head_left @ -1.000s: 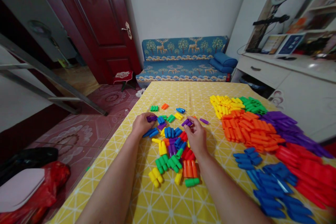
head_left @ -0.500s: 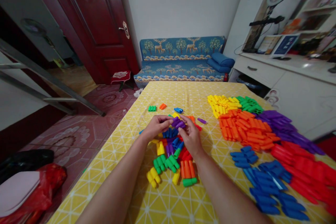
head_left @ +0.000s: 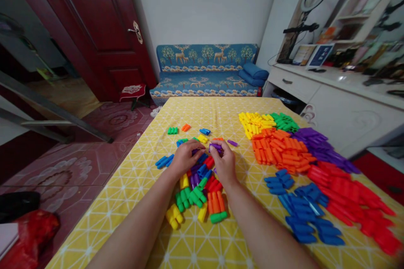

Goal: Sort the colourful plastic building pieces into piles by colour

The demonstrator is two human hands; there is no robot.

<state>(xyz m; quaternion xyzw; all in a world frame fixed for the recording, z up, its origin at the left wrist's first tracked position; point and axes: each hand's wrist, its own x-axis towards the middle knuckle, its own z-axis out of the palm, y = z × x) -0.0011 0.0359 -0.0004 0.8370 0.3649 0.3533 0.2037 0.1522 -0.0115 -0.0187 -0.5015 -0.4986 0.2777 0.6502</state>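
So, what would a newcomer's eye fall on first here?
Probably the bright piles, sorted by colour, on the right side of the yellow tablecloth. Next, the mixed pieces near the middle, where the right hand holds a purple piece. Behind stands the blue sofa with deer.

The purple pieces (head_left: 215,146) are smooth plastic, the tablecloth (head_left: 116,195) perhaps matt fabric.

I note the tablecloth (head_left: 217,246): yellow, white triangular lattice. Held piece (head_left: 215,146): purple. Sofa (head_left: 202,80): blue, deer-and-tree print. Door (head_left: 82,17): dark red.
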